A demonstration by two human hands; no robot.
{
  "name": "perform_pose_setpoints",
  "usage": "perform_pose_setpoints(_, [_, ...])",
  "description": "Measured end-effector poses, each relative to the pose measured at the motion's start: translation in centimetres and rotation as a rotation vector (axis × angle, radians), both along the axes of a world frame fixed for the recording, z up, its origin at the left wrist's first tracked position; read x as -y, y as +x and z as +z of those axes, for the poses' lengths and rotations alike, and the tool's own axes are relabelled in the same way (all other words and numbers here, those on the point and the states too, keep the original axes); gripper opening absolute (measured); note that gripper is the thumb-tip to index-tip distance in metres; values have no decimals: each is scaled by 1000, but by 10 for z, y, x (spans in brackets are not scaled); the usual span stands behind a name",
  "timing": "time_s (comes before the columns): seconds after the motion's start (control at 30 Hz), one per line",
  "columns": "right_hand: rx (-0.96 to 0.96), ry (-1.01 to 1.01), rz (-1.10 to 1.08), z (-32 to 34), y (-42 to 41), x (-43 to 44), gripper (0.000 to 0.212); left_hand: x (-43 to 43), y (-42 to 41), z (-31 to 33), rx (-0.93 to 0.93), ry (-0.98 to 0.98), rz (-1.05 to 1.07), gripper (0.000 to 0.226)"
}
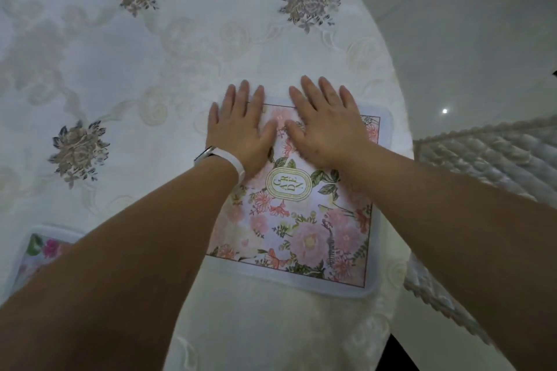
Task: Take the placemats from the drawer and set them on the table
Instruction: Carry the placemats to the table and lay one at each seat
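Note:
A floral placemat (301, 238) with a pink flower print, a white border and an oval label in its middle lies flat on the table (150, 69), near the right edge. My left hand (238, 126) and my right hand (325, 126) both press flat on the mat's far end, fingers straight and spread, thumbs nearly touching. A white band sits on my left wrist. A second floral placemat (39, 250) lies at the lower left, mostly hidden under my left forearm.
The table is covered by a white embroidered cloth with grey flower motifs (307, 0). A white quilted chair back (488, 153) stands to the right of the table. Pale tiled floor (452, 24) with dark diamond insets lies beyond.

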State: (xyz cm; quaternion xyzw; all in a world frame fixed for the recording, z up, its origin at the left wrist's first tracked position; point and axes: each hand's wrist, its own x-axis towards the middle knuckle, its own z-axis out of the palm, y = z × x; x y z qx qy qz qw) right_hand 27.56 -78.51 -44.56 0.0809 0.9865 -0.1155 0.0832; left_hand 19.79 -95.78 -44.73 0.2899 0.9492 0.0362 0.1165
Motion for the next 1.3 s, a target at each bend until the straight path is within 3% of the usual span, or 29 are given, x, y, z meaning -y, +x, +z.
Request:
perform_pose_setpoints(0.27, [25, 37, -288, 2, 39, -31, 75, 31, 14, 0, 37, 25, 248, 79])
perform_pose_setpoints(0.4, [52, 3, -385, 6, 69, -28, 79, 57, 40, 0, 31, 13, 265, 81])
perform_pose_setpoints(0.67, [68, 24, -370, 7, 126, 21, 78, 89, 114, 4, 33, -16, 188, 80])
perform_pose_setpoints(0.9, [33, 2, -106, 5, 153, 117, 59, 68, 171, 4, 96, 23, -93, 64])
perform_pose_setpoints(1.1, [29, -16, -88, 3, 177, 117, 61, 102, 188, 2, 49, -24, -86, 65])
perform_pose_setpoints(1.3, [99, -19, -245, 9, 219, 85, 71, 148, 175, 4, 76, -94, 68, 73])
